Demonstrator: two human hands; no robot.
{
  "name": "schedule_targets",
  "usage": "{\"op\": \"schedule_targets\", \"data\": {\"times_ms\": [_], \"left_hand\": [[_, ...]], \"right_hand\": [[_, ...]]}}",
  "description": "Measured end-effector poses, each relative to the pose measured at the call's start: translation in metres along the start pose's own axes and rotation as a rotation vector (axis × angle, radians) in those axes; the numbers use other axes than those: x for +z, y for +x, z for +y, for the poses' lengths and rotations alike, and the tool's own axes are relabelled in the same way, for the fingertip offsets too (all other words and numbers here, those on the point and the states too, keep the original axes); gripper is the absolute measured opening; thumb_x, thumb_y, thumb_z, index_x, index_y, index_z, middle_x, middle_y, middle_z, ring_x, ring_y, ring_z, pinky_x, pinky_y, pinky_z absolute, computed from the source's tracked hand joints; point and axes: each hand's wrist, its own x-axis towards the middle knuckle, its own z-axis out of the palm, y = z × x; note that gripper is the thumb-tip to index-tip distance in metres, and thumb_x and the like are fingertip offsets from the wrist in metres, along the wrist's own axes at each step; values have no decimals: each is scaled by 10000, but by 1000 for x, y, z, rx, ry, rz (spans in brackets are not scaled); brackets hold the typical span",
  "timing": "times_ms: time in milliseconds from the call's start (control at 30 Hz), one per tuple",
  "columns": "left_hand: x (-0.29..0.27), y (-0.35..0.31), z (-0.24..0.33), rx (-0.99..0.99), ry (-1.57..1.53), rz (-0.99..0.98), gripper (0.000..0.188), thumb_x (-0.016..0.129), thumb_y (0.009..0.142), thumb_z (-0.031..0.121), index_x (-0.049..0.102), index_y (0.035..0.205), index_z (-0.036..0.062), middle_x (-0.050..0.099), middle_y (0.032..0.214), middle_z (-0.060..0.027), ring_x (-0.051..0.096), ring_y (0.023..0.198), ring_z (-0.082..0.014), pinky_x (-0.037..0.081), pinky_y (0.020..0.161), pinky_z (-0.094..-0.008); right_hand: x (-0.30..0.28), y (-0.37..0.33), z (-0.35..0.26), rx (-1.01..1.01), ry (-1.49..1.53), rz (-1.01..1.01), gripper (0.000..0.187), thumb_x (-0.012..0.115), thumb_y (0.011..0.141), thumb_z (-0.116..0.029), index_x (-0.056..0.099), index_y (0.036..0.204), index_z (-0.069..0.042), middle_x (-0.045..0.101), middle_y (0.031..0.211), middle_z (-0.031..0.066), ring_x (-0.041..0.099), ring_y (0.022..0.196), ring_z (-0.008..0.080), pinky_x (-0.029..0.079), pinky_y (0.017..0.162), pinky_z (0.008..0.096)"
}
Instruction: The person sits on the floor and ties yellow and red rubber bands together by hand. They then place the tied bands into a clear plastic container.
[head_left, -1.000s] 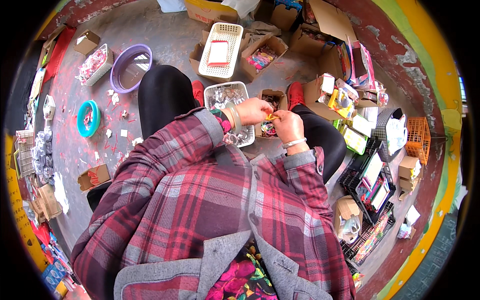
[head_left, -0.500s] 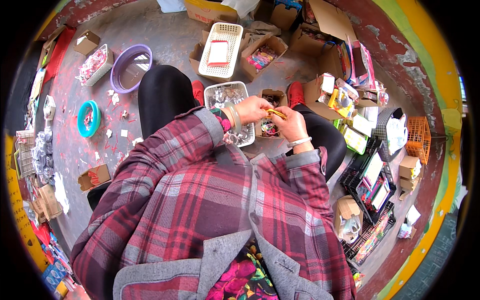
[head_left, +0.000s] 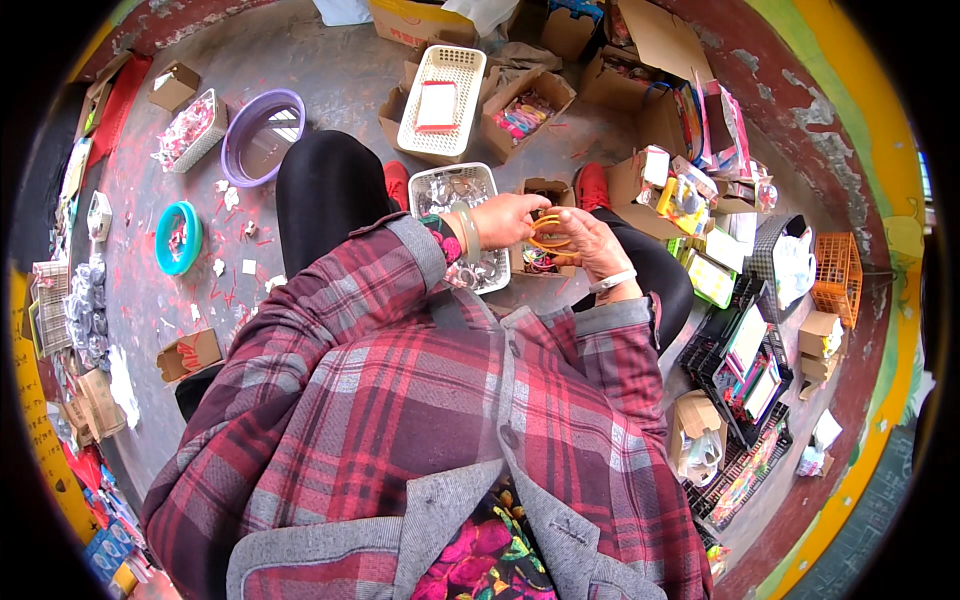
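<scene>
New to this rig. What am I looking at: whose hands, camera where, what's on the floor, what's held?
No machine here: just a person's two bare hands. The camera, the left of a head-worn pair, looks down; its fisheye lens bends straight edges. Left in the picture is the person's left. The right hand holds thin yellow-orange loops; the left hand is right beside them, its contact unclear. On the floor stand a purple basin and a teal basin, among white scraps.
</scene>
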Motion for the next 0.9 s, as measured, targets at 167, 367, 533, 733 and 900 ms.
{"op": "schedule_targets", "data": {"times_ms": [167,367,533,733,900], "left_hand": [[3,-3,2,127,236,-37,460,516,775,99,405,1221,76,593,825,-212,578,780,-374,456,671,-427],[6,-3,-6,92,255,-5,384,511,761,79,431,1136,48,597,838,-204,579,790,-362,455,675,-423],[3,-2,1,29,154,31,345,542,740,52,445,1070,26,593,828,-166,580,796,-327,458,692,-390],[4,-2,8,12,141,124,340,604,718,77,466,1022,11,581,864,-150,579,803,-293,462,703,-357],[4,1,2,27,76,216,383,663,680,85,471,998,-9,565,876,-146,574,800,-243,468,718,-318]], "right_hand": [[-15,14,12,33,-170,-57,324,553,864,-285,604,1021,-6,640,873,83,605,777,145,484,670,247],[-6,19,29,-65,-408,-62,282,583,836,-233,611,992,1,624,764,43,560,713,89,451,631,234],[4,17,20,26,-462,-14,252,604,817,-214,626,941,4,610,717,22,534,613,80,434,573,231],[1,16,25,-25,-334,-4,183,640,774,-159,653,887,-17,613,700,7,513,580,57,391,499,209],[1,13,17,13,-207,14,195,696,718,-127,643,891,-53,620,715,6,525,572,41,363,455,179]]}}
